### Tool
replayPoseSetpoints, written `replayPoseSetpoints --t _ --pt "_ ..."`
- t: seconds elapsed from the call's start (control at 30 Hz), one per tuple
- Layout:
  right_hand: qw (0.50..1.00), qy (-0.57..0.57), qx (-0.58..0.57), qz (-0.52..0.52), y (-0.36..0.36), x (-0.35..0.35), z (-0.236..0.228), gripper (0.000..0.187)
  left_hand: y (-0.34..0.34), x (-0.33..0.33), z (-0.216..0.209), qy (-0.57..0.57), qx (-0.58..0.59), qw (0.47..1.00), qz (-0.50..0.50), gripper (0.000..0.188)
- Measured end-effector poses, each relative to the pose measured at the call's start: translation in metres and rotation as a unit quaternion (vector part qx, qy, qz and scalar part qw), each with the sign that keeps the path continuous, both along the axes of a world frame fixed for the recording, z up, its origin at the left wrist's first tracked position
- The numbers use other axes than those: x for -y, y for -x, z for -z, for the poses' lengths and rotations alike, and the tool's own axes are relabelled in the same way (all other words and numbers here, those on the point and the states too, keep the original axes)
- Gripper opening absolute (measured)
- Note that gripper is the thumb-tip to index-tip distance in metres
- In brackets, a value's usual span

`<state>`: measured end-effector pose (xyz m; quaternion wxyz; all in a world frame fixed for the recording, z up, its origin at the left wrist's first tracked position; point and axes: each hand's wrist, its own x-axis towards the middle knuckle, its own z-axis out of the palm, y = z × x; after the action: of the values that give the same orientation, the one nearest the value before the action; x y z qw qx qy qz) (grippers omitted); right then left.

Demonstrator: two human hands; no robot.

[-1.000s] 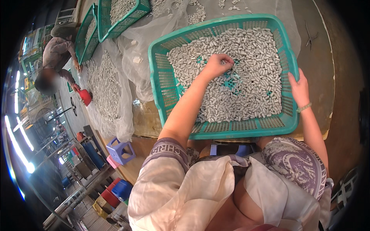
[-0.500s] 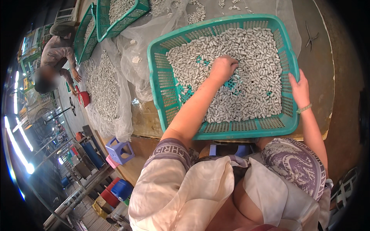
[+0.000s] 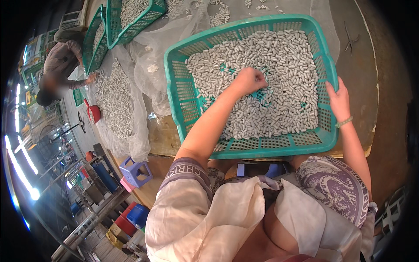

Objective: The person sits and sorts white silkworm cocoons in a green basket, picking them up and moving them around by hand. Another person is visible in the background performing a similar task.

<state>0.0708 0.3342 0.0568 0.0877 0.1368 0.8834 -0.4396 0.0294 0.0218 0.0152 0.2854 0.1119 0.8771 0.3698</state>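
Basket [image 3: 270,152] of teal plastic spans the middle of my head view, watched from a distance; small grey-white cylindrical pieces [image 3: 283,115] spread inside, mesh floor showing through in patches. Left hand [image 3: 248,81] I find over the middle of the pieces, fingers curled together beside a bare patch; whether anything is pinched there, I cannot tell. Right hand [image 3: 338,98] clamped on the basket's right rim, bracelet [image 3: 344,122] at the wrist. Plier-like tool [image 3: 350,42] on the table [image 3: 362,78], beyond that rim. Far left, co-worker [image 3: 63,59] bent over, one arm reaching to a heap [image 3: 115,100] of similar pieces; red scoop [image 3: 92,113] beside it.
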Motion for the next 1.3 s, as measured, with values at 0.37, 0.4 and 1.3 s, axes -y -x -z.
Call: replayPoseSetpoints --t 0.37,0.4,1.3 --pt "1.0 0.001 -0.008 0.001 0.002 0.007 -0.012 0.038 -0.021 -0.026 0.014 0.17 -0.112 0.978 0.046 0.018" --pt "1.0 -0.003 -0.012 0.002 0.0 0.007 -0.009 0.037 -0.017 -0.019 0.012 0.119 -0.079 0.989 0.043 0.018" --pt "1.0 -0.001 -0.013 -0.019 0.002 0.004 -0.002 0.034 0.006 -0.055 0.006 0.017 -0.378 0.925 0.03 0.035"
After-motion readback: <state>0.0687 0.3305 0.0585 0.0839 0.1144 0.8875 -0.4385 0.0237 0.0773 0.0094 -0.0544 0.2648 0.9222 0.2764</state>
